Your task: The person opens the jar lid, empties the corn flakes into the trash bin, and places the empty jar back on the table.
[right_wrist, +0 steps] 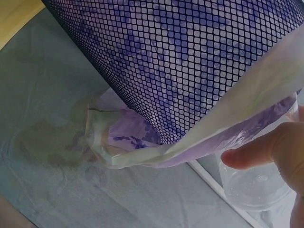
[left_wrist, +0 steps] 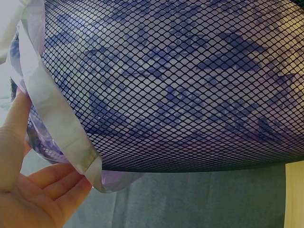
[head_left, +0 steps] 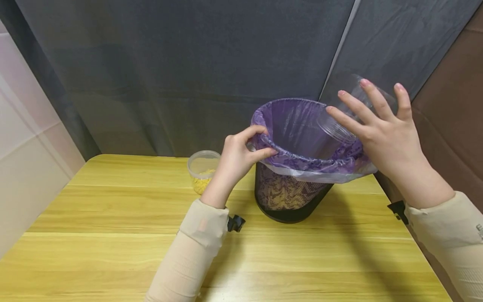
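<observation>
A black mesh trash can point(head_left: 283, 195) stands tilted on the table, lined with a purple patterned trash bag point(head_left: 302, 161) whose pale edge folds over the rim. My left hand point(head_left: 239, 153) pinches the bag-covered rim on its left side, thumb outside. At the right of the opening, my right hand point(head_left: 394, 140) holds a clear plastic container point(head_left: 336, 128), tipped with its mouth toward the inside of the can. Its fingers are spread along the container, and the right wrist view shows the thumb point(right_wrist: 251, 149) against it. The can's bottom inside is hidden.
Behind my left wrist, a clear tub point(head_left: 203, 163) with yellow bits in it stands on the wooden table point(head_left: 113, 235). Dark grey curtains point(head_left: 188, 75) hang behind the table, and a brown panel point(head_left: 449, 105) rises on the right.
</observation>
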Available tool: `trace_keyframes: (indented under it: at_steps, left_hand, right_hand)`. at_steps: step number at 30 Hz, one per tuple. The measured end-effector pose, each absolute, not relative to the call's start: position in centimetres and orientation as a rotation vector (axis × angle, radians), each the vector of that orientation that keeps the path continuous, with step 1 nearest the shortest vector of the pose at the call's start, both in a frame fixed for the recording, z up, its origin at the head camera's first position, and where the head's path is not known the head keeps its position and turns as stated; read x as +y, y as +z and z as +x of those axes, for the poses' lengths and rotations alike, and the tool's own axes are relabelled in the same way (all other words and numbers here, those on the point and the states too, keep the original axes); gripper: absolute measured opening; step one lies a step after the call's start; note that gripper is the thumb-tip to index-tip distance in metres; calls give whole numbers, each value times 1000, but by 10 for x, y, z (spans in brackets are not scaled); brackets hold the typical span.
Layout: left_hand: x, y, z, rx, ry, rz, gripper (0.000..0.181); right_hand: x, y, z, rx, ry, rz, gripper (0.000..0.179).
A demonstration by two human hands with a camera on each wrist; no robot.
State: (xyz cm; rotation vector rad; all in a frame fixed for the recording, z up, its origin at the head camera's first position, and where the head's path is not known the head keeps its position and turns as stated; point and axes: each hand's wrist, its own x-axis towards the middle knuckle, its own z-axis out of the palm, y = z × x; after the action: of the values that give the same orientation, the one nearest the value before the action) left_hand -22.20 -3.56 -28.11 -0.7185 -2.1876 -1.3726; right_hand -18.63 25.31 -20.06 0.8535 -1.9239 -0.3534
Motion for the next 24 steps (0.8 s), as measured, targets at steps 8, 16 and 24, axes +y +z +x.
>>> trace_keyframes:
  at_steps: [8,16,24]
  left_hand:
    - [-36,-281,-222,-2187,-1369,-721,37]
    - [-36,-280,-222,-2188,-1364,-726,38]
    - [-36,-279,-222,-2185,-1359,-721,37]
  right_hand:
    - [251,-198,-188,-1918,-423,893,80]
    - [247,-195,-190,-1895,-534,925,83]
    - [242,-188,-189,-1897,-671,964,99]
